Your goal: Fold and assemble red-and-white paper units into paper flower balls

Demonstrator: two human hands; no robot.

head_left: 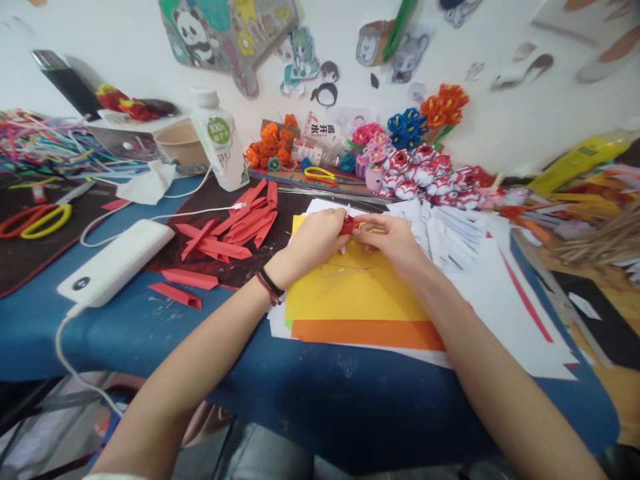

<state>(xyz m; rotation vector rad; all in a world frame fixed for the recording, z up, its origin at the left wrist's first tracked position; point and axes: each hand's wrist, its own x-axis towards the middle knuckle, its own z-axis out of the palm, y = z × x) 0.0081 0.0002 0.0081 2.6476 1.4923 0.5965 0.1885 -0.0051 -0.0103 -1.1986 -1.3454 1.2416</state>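
A small folded piece of red and white paper (pixel 348 226) is pinched between my two hands above the yellow paper (pixel 360 297). My left hand (pixel 321 235) grips it from the left, fingers curled round it, and hides part of it. From the right, my right hand (pixel 390 239) holds its edge between thumb and fingertips. Thin wires (pixel 343 270) lie on the yellow sheet just below my hands. To the left is a loose pile of red folded paper strips (pixel 245 230). White paper strips (pixel 443 233) are spread right of my right hand.
A white power bank (pixel 117 260) with cables lies at the left, near scissors (pixel 43 217). A white bottle (pixel 219 140) stands behind the red strips. Red-white paper flowers (pixel 425 170) and blue ones (pixel 407 130) line the back. White sheets (pixel 505 300) cover the right side.
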